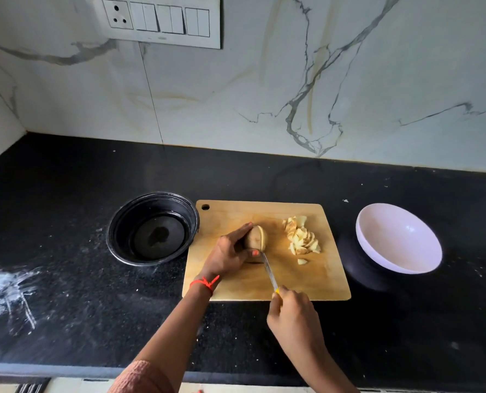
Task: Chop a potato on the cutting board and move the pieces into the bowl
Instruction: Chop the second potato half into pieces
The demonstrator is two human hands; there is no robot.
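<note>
A wooden cutting board (pixel 227 282) lies on the black counter. On it my left hand (pixel 230 252) grips a brown potato piece (pixel 254 236), fingers curled over its top. My right hand (pixel 291 310) holds a knife (pixel 268 269) by its yellow handle at the board's near edge; the blade runs up to the potato's right cut face. A heap of pale chopped pieces (pixel 301 235) sits on the board's right part, with one loose piece just below it. The empty white bowl (pixel 398 239) stands to the right of the board.
A black round bowl (pixel 152 228) stands touching the board's left edge. White powdery smears (pixel 6 293) mark the counter at far left. A marble wall with a switch panel (pixel 162 21) rises behind the counter. The counter's front edge runs near the bottom.
</note>
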